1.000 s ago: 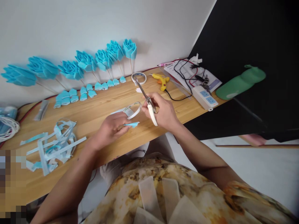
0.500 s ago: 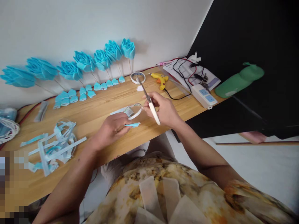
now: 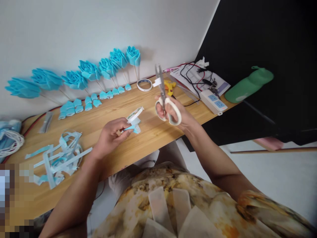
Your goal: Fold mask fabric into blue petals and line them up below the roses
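My right hand (image 3: 178, 115) is closed around the white handles of a pair of scissors (image 3: 162, 96), whose closed blades point up and away from me. My left hand (image 3: 111, 135) pinches a small blue paper piece (image 3: 131, 128) together with a roll of tape (image 3: 135, 115), held just above the wooden table (image 3: 104, 115). The two hands are apart, the scissors to the right of the tape roll.
Blue paper roses on sticks (image 3: 89, 71) lean on the wall, small folded blue pieces (image 3: 79, 104) below them. Blue strip scraps (image 3: 58, 158) lie at left. Another tape roll (image 3: 144, 84), a yellow glue gun (image 3: 169, 86), a power strip (image 3: 213, 100) with cables and a green bottle (image 3: 247, 86) sit at right.
My right hand turned the scissors from lying across the palm to upright, fingers now through the handles. My left hand lifted the tape roll and blue piece slightly.
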Demonstrator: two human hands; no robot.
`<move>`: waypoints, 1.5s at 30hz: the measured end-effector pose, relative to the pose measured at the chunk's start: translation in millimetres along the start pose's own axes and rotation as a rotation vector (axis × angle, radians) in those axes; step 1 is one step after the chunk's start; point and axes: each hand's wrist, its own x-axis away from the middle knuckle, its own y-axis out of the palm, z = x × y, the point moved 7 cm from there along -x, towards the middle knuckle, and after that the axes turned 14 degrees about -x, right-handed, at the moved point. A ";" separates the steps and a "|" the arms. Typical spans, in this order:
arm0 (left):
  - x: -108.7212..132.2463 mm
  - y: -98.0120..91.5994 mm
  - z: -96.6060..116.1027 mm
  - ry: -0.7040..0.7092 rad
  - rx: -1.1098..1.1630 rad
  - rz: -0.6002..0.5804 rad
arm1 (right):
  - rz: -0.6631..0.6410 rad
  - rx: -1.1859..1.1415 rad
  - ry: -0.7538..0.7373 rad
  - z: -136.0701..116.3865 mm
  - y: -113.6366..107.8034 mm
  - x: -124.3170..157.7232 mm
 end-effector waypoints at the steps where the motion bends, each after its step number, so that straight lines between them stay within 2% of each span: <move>1: -0.5 -2.2 -1.0 -0.005 -0.003 0.020 | -0.014 -0.040 -0.024 -2.1 1.1 2.7; 4: -0.8 -7.4 -2.3 -0.018 -0.003 0.063 | -0.094 -0.137 -0.038 -2.8 12.4 16.5; 6: -0.1 -8.5 -2.8 -0.033 0.004 0.069 | -0.219 -0.189 0.047 7.4 28.1 29.3; 9: 2.0 -7.5 -5.0 -0.071 0.047 0.061 | -0.472 -0.318 0.179 27.1 52.9 50.5; 12: 4.5 -6.5 -7.8 -0.097 0.095 0.063 | -0.568 -0.462 0.314 45.7 60.3 62.5; 17: 5.9 -4.9 -6.8 -0.076 0.147 0.068 | -0.540 -0.590 0.425 59.8 60.0 63.6; 25: 5.5 -2.8 -1.3 -0.014 0.184 0.051 | -0.536 -0.678 0.400 57.0 74.4 51.1; 32: 5.3 -3.3 1.1 -0.012 0.196 0.054 | -0.432 -0.768 0.459 65.3 65.5 49.4; 45: 3.4 -2.8 1.9 -0.065 0.184 0.039 | -0.371 -0.902 0.506 73.0 58.6 47.4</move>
